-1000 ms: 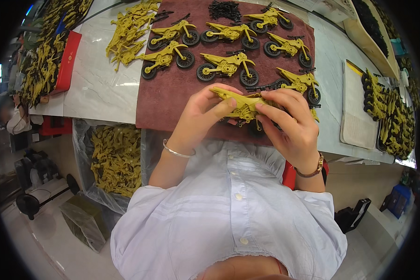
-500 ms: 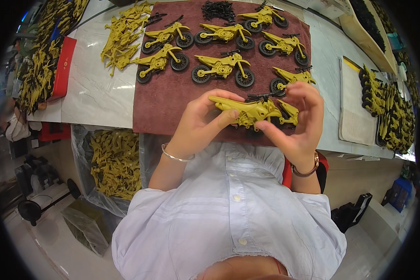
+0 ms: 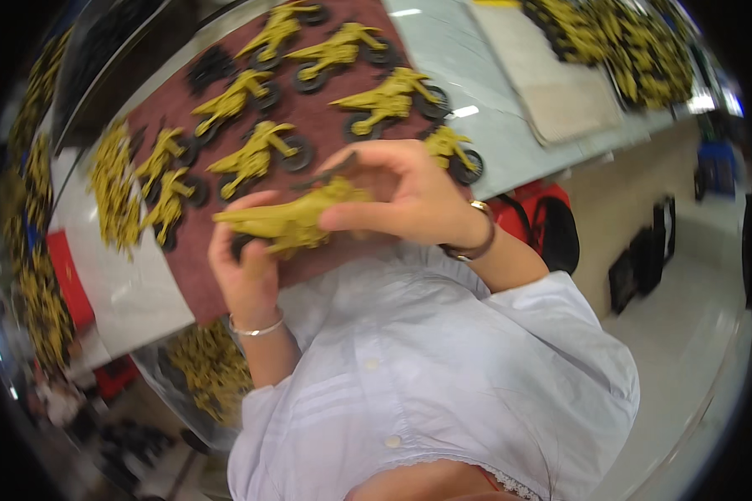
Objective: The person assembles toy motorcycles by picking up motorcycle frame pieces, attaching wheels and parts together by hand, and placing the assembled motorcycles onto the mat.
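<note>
A yellow toy motorcycle (image 3: 297,215) with black handlebars is held between my two hands above the near edge of a maroon cloth (image 3: 194,271). My left hand (image 3: 249,263) is closed on its tail end, thumb below and fingers behind. Around the front end, my right hand (image 3: 405,196) is closed, its thumb pressed to the side and fingers by the handlebars. A dark round part, perhaps a wheel, shows by my left fingers. Motion blur hides finer detail. Several yellow toy motorcycles with black wheels stand in rows on the cloth, one toy motorcycle (image 3: 384,98) just beyond my right hand.
A pile of yellow parts (image 3: 115,196) lies left of the cloth, and small black parts (image 3: 211,70) lie on it. Below the table edge is a bag of yellow pieces (image 3: 213,371). At right are a pale tray (image 3: 564,104) and stacked yellow-black toys (image 3: 643,58).
The whole view has swung and tilted. The motorcycle is still in both hands; my right hand has closed in around its front end, where its fingers were spread before.
</note>
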Demonstrator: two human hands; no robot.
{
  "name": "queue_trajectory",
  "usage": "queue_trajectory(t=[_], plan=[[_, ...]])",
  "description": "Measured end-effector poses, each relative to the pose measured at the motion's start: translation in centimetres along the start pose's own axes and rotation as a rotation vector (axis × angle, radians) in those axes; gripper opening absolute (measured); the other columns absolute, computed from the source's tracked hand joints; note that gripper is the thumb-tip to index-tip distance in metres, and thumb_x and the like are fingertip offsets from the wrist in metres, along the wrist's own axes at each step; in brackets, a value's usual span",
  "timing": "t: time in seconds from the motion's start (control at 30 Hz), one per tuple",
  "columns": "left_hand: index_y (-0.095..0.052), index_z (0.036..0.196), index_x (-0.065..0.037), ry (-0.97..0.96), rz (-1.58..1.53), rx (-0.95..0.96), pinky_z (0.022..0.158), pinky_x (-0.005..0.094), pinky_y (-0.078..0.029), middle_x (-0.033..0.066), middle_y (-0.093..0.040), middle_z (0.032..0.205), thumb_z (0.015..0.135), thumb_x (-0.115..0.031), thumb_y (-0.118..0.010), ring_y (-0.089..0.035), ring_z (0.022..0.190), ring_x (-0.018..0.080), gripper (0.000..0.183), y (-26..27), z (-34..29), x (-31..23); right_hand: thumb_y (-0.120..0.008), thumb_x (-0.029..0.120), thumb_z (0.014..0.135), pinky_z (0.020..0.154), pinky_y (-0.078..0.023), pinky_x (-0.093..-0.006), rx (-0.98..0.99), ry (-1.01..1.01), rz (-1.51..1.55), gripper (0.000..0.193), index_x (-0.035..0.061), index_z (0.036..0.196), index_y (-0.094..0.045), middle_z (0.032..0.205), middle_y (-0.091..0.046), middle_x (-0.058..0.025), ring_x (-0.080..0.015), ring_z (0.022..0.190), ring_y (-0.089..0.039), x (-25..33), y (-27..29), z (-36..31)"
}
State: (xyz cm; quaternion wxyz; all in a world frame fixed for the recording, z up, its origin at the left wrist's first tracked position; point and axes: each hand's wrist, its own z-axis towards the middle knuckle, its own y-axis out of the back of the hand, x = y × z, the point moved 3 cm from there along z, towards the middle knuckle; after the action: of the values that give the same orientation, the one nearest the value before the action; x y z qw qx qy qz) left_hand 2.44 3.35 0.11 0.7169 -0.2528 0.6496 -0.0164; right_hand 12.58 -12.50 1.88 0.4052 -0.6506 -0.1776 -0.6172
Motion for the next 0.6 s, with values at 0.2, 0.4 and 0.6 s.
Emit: queue_trajectory(t=[0.2,0.4,0.6], plan=[[-0.046,0.115,0.007,0.017,-0.067,0.091,0.085,0.0363,-0.046,0.0162,-0.055,0.111,0.08,-0.016,-0.066,-0.056,0.099,0.0237,0.047,-0.6,0.0,2.2,-0.073,0.001,0.071,0.075,-0.05,-0.0258,-0.154,0.05,0.31,0.037,-0.0002,0.101,-0.051,0.1,-0.055,-0.007,-0.0136,0.091,-0.057,-0.8,0.4,-2.1],[-0.055,0.089,0.007,0.061,0.192,0.016,0.078,0.0276,-0.045,0.0106,-0.059,0.089,0.087,-0.008,-0.056,-0.057,0.083,0.0155,0.015,-2.3,-0.4,1.9,-0.069,0.014,0.068,0.062,-0.046,-0.0242,-0.171,0.082,-0.148,0.032,-0.0013,0.094,-0.056,0.08,-0.061,-0.0075,-0.0113,0.075,-0.059,0.1,2.1,-3.4],[-0.055,0.087,0.008,0.003,0.469,0.005,0.074,0.0253,-0.046,0.011,-0.06,0.087,0.088,-0.009,-0.056,-0.056,0.08,0.0138,0.017,-4.6,-0.6,2.4,-0.068,0.024,0.068,0.056,-0.043,-0.0355,-0.31,0.265,-0.326,0.03,-0.0024,0.081,-0.059,0.068,-0.058,-0.016,-0.0292,0.064,-0.058,-0.3,3.3,-4.8]])
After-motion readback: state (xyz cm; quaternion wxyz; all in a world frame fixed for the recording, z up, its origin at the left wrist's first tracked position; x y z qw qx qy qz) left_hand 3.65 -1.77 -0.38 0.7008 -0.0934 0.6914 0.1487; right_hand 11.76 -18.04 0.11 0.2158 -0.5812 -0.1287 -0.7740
